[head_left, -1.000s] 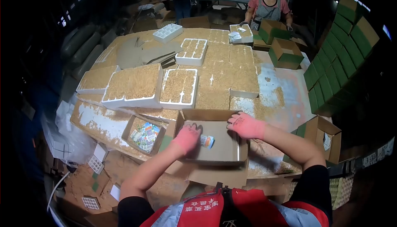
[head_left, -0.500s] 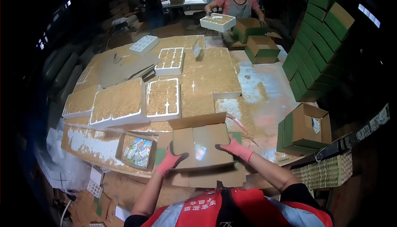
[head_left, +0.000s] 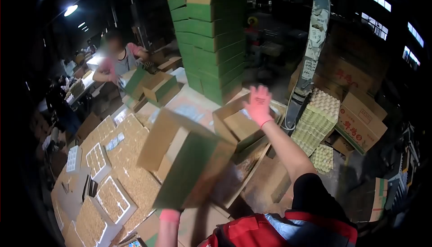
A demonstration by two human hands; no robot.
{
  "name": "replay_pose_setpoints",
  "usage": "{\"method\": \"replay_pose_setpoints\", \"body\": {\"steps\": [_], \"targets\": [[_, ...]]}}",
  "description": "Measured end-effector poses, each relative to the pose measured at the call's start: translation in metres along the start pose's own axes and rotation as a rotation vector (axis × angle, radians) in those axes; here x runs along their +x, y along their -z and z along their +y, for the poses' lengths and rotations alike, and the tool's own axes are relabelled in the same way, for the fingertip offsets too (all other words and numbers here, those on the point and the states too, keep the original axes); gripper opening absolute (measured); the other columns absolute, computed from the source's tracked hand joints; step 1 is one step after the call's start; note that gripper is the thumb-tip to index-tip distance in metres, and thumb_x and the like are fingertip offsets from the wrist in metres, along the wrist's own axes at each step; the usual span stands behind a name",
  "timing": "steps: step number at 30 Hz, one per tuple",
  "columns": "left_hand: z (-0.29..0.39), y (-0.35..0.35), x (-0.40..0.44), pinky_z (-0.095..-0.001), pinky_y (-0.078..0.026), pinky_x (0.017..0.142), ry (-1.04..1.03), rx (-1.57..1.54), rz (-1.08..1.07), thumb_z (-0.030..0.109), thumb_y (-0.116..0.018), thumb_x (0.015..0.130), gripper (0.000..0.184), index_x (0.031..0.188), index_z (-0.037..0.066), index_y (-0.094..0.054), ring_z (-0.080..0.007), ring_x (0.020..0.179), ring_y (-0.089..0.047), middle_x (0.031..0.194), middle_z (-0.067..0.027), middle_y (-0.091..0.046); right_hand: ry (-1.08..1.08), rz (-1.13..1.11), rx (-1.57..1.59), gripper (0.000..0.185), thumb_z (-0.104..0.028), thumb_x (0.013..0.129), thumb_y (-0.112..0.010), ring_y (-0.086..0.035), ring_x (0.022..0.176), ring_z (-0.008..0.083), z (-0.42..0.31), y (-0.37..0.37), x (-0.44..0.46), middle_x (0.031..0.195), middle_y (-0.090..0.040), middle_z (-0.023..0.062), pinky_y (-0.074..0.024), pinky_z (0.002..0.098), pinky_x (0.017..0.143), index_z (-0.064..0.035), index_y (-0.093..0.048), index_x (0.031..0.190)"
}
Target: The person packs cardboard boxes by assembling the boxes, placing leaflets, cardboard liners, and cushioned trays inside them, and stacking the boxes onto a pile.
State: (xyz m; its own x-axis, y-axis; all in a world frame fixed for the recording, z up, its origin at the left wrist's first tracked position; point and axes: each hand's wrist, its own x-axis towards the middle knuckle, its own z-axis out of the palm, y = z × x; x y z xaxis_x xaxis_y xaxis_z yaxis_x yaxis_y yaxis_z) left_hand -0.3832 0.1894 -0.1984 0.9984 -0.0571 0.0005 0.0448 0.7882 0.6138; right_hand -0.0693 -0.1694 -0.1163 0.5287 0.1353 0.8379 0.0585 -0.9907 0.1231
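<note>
A green and brown carton (head_left: 193, 170) is tilted in the air over the near part of the table, blurred by motion. My left hand (head_left: 170, 215), in a pink glove, is under its lower edge; the carton hides the fingers. At the right, my right hand (head_left: 259, 103), also in a pink glove, is at the far rim of another open carton (head_left: 240, 128) on the table edge, its fingers pointing up and away. Whether those fingers hold anything is unclear.
A tall stack of green cartons (head_left: 211, 44) rises behind the table. White foam trays with grainy filling (head_left: 114, 200) lie at the left. A co-worker (head_left: 119, 60) handles cartons at the far left. Egg trays (head_left: 317, 116) and a metal post (head_left: 310, 62) stand at the right.
The view has swung right. The near carton has been lifted and tipped from the table. My right hand has left it and moved to the carton at the right edge.
</note>
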Motion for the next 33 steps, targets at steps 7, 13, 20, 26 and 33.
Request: {"method": "replay_pose_setpoints", "body": {"steps": [7,13,20,26,33], "targets": [[-0.069,-0.151,0.221,-0.0333,-0.044,0.101,0.402,-0.162,-0.155,0.020,-0.046,0.100,0.042,0.139,0.004,-0.041,-0.0218,0.120,-0.052,0.136,-0.0085,-0.051,0.222,-1.289,0.770,0.050,-0.043,0.096,-0.041,-0.050,0.125,0.0367,0.094,0.050,-0.018,0.136,-0.051,0.0209,-0.0351,0.0406,0.108,-0.0104,-0.055,0.132],[-0.118,-0.141,0.280,-0.0376,-0.045,0.100,0.355,0.352,-0.020,0.042,-0.055,0.096,0.062,0.140,0.000,-0.042,-0.0258,0.120,-0.054,0.133,-0.0139,-0.053,0.271,-1.017,0.693,0.053,-0.036,0.088,-0.059,-0.048,0.125,0.0335,0.150,0.161,0.046,0.128,-0.056,0.0186,-0.0348,0.0440,0.107,-0.0098,-0.051,0.133],[-0.109,-0.113,0.231,-0.0354,-0.033,0.109,0.213,1.138,0.386,0.037,-0.064,0.090,0.067,0.140,-0.002,-0.041,-0.0286,0.133,-0.039,0.147,-0.0169,-0.039,0.312,-0.425,0.616,0.063,-0.023,0.079,-0.073,-0.033,0.135,0.0356,0.112,0.060,-0.011,0.141,-0.042,0.0172,-0.0281,0.0464,0.112,-0.0066,-0.049,0.134],[-0.065,-0.001,-0.042,-0.0418,-0.034,0.110,-0.121,1.833,0.896,0.032,-0.063,0.086,0.059,0.133,0.001,-0.048,-0.0370,0.130,-0.041,0.136,-0.0230,-0.047,1.159,-1.008,1.156,0.082,-0.042,0.075,-0.076,-0.035,0.135,0.0378,-0.045,0.176,-0.110,0.148,-0.032,0.0201,-0.0221,0.0495,0.116,-0.0056,-0.041,0.140],[-0.003,-0.006,-0.263,-0.0453,-0.040,0.100,-0.028,1.698,1.302,0.022,-0.064,0.085,0.042,0.122,0.004,-0.057,-0.0394,0.113,-0.051,0.121,-0.0196,-0.057,1.615,-0.461,1.053,0.044,-0.022,0.088,-0.049,-0.046,0.125,0.0368,-0.176,0.216,-0.276,0.133,-0.049,0.0197,-0.0370,0.0438,0.104,-0.0064,-0.051,0.129]]}}
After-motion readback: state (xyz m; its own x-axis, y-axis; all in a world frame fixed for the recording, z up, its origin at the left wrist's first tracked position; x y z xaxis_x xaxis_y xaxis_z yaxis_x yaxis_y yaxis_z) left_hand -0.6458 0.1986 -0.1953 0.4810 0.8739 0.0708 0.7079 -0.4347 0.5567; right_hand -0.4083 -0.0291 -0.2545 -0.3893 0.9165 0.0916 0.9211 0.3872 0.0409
